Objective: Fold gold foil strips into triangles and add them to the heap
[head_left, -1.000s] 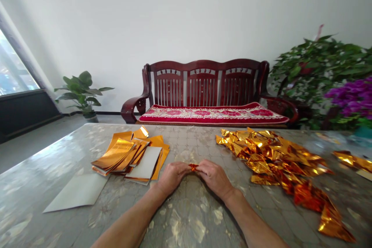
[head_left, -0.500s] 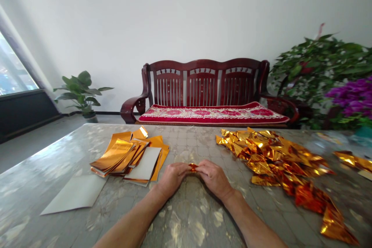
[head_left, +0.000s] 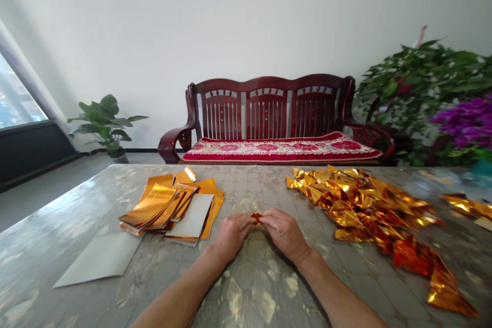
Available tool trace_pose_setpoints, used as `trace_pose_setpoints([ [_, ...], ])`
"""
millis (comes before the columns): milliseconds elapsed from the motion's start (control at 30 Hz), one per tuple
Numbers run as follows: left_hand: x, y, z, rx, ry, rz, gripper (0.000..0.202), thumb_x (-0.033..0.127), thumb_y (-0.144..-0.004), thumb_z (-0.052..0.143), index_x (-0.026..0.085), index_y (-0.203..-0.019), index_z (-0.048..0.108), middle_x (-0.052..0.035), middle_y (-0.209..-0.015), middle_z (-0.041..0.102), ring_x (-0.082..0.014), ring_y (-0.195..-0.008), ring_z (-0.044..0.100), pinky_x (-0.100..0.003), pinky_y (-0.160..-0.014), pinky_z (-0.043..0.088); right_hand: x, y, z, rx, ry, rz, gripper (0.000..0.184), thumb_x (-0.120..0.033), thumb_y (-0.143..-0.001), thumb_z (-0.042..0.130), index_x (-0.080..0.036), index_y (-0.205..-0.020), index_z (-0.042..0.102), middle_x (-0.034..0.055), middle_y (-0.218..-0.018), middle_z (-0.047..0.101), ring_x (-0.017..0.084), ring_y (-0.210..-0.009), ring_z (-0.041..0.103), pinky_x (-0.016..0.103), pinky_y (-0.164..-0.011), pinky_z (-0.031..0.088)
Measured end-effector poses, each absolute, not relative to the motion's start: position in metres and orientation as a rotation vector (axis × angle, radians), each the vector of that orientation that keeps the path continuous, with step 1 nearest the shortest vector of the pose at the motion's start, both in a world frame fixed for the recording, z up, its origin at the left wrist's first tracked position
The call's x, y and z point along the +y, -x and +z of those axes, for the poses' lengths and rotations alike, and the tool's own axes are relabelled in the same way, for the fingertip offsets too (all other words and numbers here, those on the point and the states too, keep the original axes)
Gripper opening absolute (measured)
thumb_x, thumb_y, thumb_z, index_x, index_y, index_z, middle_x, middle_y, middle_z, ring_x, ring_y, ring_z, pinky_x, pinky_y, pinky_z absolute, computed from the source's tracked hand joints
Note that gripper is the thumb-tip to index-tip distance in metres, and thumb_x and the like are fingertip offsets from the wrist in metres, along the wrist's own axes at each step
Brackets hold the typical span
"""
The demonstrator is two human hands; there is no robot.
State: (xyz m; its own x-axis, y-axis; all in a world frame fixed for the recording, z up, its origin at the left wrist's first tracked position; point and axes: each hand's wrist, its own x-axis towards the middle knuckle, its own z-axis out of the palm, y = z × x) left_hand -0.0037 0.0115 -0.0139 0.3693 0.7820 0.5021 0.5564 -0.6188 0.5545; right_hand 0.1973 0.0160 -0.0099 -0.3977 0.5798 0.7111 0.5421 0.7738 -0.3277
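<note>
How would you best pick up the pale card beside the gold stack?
Pinch the pale flat card at its outer left corner, coming from the near side with the left hand: it lies flat on the table, and that corner sits farthest from the gold foil stack.

And here's the room, folks: a plain white wall (head_left: 246,20) fills the back, with a dark red wooden settee (head_left: 265,110) right up against it, three slatted panels across its back and a red floral seat cushion (head_left: 280,149) laid along the seat! Over on the left, a bright window (head_left: 17,97) pours daylight in above a low black panel (head_left: 31,156), while a potted green plant (head_left: 105,125) stands on the grey floor (head_left: 42,200) beside a dark skirting strip (head_left: 146,150). And on the right, a big leafy plant (head_left: 413,87) crowds the settee's arm, with vivid purple flowers (head_left: 469,118) blazing in front of it!
</note>
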Motion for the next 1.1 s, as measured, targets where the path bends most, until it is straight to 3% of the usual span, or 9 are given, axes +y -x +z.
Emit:
trace_pose_setpoints([
  [300,0.004,0.003,-0.008,1.27,-2.44,0.969,0.015,0.025,-0.095,0.056,0.023,-0.092,0.071,-0.0009,-0.086,0.072,-0.0138,-0.08,0.067,-0.021,-0.073,0.048,0.013,-0.197,-0.007,-2.073,0.824,0.098,0.017,-0.012,-0.089,0.059,-0.021,-0.091,0.073,0.0046,-0.086,0.07,0.016,-0.079,0.066,0.025,-0.072,0.053],
  [467,0.002,0.003,-0.009,1.277,-2.458,0.989,0.017,0.024,-0.097,0.053,0.023,-0.092,0.069,-0.0019,-0.089,0.072,-0.0145,-0.083,0.066,-0.022,-0.076,0.047,0.011,-0.195,-0.005,-2.091,0.81,0.091,0.019,-0.01,-0.088,0.058,-0.021,-0.094,0.073,0.0053,-0.087,0.07,0.016,-0.079,0.065,0.026,-0.072,0.053],
  [900,-0.001,0.0,-0.005,1.319,-2.431,1.035,0.021,0.024,-0.097,0.049,0.022,-0.088,0.068,-0.0014,-0.082,0.069,-0.014,-0.076,0.063,-0.021,-0.07,0.045,0.009,-0.196,-0.002,-2.089,0.813,0.07,0.021,-0.016,-0.094,0.054,-0.022,-0.095,0.074,0.0051,-0.087,0.071,0.016,-0.081,0.065,0.027,-0.073,0.052],
  [1100,-0.002,0.001,-0.004,1.31,-2.458,1.0,0.019,0.02,-0.096,0.049,0.023,-0.092,0.068,-0.0012,-0.086,0.069,-0.0144,-0.08,0.064,-0.022,-0.073,0.045,0.009,-0.196,-0.001,-2.13,0.814,0.035,0.023,-0.02,-0.097,0.051,-0.022,-0.095,0.074,0.0056,-0.087,0.071,0.017,-0.082,0.064,0.028,-0.074,0.05],
])
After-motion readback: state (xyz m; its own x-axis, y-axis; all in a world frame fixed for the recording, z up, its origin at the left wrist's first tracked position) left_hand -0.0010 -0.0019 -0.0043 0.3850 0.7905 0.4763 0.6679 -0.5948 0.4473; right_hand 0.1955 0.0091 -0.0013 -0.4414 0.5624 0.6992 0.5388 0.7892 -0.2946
